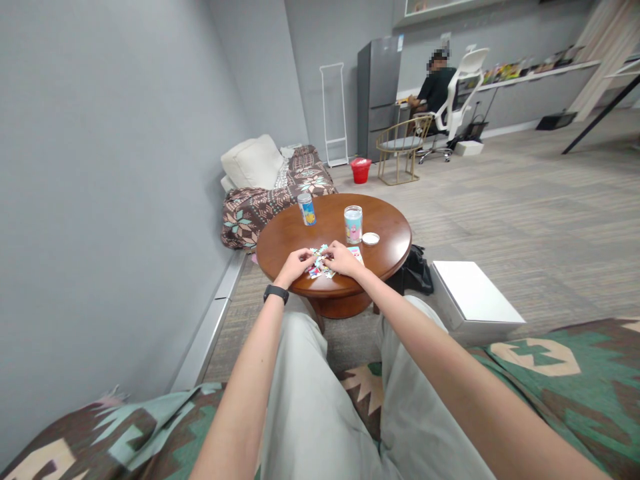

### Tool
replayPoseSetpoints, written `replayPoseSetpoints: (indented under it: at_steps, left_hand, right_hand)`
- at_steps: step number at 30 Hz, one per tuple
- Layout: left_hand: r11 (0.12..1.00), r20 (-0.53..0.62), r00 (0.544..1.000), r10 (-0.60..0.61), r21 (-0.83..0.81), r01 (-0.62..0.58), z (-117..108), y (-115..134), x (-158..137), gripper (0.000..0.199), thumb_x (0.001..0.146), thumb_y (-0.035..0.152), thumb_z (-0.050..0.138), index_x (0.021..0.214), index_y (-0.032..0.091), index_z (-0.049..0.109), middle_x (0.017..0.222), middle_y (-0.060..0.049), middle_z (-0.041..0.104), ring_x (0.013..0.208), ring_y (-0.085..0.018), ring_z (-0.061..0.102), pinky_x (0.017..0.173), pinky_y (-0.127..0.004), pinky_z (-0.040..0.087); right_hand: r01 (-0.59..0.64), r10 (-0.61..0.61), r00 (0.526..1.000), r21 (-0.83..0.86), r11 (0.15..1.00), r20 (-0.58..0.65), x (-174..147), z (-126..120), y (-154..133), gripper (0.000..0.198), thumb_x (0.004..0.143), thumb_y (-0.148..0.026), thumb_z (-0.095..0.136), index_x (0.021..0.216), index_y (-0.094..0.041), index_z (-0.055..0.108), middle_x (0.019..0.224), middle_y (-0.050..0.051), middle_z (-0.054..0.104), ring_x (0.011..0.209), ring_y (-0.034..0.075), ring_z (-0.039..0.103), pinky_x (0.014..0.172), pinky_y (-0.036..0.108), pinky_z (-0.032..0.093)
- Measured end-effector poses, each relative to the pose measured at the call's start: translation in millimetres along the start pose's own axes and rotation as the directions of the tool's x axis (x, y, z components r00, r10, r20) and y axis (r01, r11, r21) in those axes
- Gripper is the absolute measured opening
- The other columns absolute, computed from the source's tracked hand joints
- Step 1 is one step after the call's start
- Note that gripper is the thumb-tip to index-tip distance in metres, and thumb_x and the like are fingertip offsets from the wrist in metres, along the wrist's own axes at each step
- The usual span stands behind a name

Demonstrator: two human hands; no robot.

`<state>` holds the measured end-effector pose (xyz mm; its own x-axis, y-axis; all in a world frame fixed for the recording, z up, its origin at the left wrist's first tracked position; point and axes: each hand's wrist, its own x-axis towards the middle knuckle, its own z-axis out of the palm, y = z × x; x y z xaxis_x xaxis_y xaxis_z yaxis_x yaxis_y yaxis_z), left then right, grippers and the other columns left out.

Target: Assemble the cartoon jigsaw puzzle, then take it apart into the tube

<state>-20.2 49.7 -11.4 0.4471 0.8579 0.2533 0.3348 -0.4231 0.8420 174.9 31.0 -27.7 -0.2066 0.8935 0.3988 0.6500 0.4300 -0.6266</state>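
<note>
A loose heap of small colourful jigsaw puzzle pieces [321, 265] lies near the front edge of the round brown table [385, 220]. My left hand [296, 263], with a black band at the wrist, rests at the heap's left side, its curved fingers apart and touching pieces. From the right, my right hand [341, 258] reaches over the heap, fingers also apart at the pieces. Neither hand shows a clear grip on a single piece. A small printed card [356, 255] lies partly behind my right hand.
On the table stand a clear canister with pink print [353, 225], a white round lid [371, 238] and a blue-labelled can [307, 210]. A white box [475, 293] is on the floor at right. A covered sofa [250, 207] borders the left; a seated person [437, 87] is far back.
</note>
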Motion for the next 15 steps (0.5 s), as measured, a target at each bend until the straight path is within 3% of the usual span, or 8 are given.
replayPoseSetpoints:
  at_steps: [9,15]
  left_hand:
    - [0.999,-0.024,1.0,-0.003,-0.035,0.002,0.4,-5.3,2.5,0.033,0.077,0.049,0.067,0.082,0.016,0.066,0.079,-0.004,0.068,0.076,-0.018,0.062,0.077,-0.032,0.049]
    - [0.999,0.007,1.0,-0.01,-0.034,0.01,0.2,-2.7,0.8,0.033,0.073,0.048,0.072,0.08,0.017,0.064,0.078,-0.003,0.068,0.075,-0.017,0.061,0.074,-0.03,0.049]
  right_hand:
    - [0.095,-0.095,0.995,0.028,0.995,-0.001,-5.5,-2.6,-3.8,0.018,0.087,-0.032,0.067,0.094,-0.017,0.073,0.092,0.004,0.055,0.089,0.018,0.057,0.088,0.032,0.044]
    - [0.093,-0.095,0.995,0.083,0.992,0.019,-2.6,-1.8,0.0,0.011,0.085,-0.026,0.069,0.08,-0.017,0.072,0.09,0.003,0.054,0.087,0.016,0.056,0.086,0.03,0.044]
